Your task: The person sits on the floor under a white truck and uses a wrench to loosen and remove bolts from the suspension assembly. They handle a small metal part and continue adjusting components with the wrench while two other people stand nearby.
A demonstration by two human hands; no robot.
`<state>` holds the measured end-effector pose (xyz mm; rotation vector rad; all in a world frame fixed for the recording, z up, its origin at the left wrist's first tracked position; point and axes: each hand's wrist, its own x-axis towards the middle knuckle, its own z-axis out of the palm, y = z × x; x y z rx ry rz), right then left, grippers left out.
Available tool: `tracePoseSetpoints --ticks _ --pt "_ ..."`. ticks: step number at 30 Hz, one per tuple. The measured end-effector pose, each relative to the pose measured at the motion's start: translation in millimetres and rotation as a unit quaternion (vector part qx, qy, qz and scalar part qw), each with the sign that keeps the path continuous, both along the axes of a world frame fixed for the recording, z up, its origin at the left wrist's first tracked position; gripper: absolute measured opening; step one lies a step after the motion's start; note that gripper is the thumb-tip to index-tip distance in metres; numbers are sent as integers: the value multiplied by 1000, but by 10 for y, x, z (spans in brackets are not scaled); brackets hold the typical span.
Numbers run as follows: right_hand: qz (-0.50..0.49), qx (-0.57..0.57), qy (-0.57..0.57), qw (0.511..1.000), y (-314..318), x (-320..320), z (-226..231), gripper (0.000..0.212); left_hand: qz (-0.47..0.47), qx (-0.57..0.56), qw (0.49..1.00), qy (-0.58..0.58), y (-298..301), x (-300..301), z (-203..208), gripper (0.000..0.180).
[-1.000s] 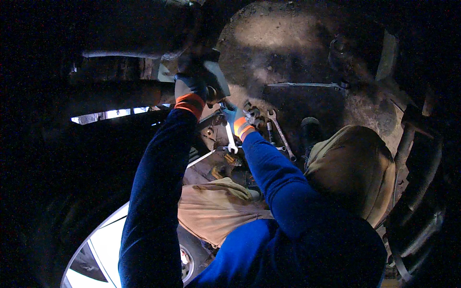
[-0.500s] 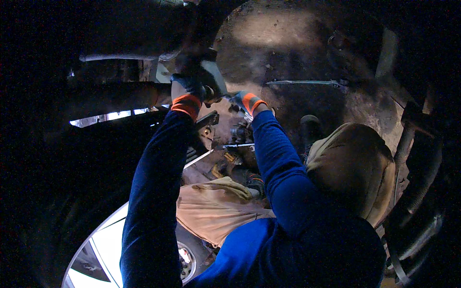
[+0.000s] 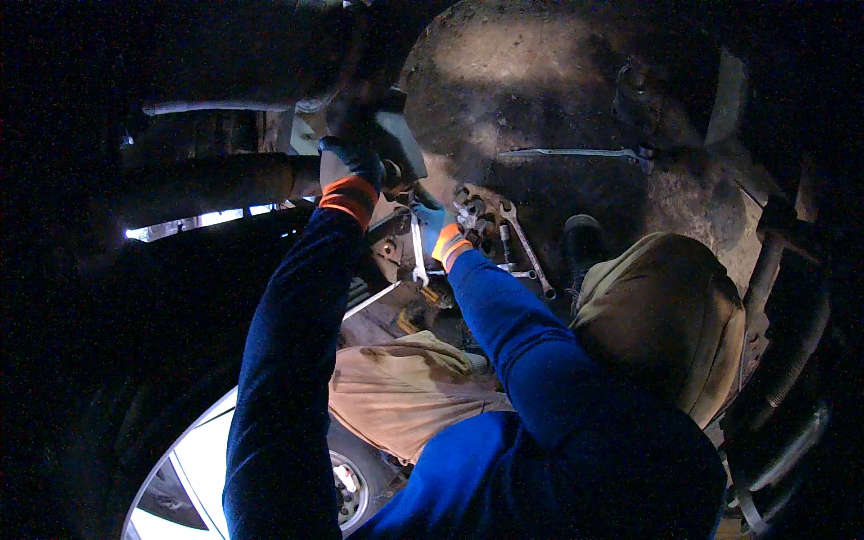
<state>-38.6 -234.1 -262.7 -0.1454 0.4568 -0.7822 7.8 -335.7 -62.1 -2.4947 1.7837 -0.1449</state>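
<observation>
My left hand (image 3: pixel 349 165), in a dark glove with an orange cuff, is closed beside a round metal end (image 3: pixel 391 174) under a grey plate-like part (image 3: pixel 402 144). What lies inside its fingers is hidden. Just right of it and lower, my gloved right hand (image 3: pixel 433 220) is closed on a combination wrench (image 3: pixel 418 256). The wrench hangs roughly upright, its open-ended jaw pointing down toward me and its upper end near the round metal end.
On the ground right of my right hand lie another wrench (image 3: pixel 529 247) and several sockets (image 3: pixel 472 210). Farther off rests a long metal bar (image 3: pixel 569 153). A dark shaft (image 3: pixel 216 187) runs left. My bent knee (image 3: pixel 661 315) is at right, a wheel (image 3: pixel 349 486) below.
My right hand has moved left and nearer to me, and the wrench in it now shows plainly. Sockets and a second wrench on the ground have come into sight. My left hand stays put.
</observation>
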Motion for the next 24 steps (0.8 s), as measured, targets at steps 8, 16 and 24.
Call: tracePoseSetpoints --ticks 8,16,24 --pt "-40 73 -83 993 64 159 65 11 -22 62 996 -58 18 311 -157 27" --pt "-25 -74 -80 994 -98 -59 82 34 -61 -35 997 12 -5 199 -117 27" --pt "-13 37 -30 999 -390 540 -1255 31 -116 -20 993 26 -420 -345 -107 21"
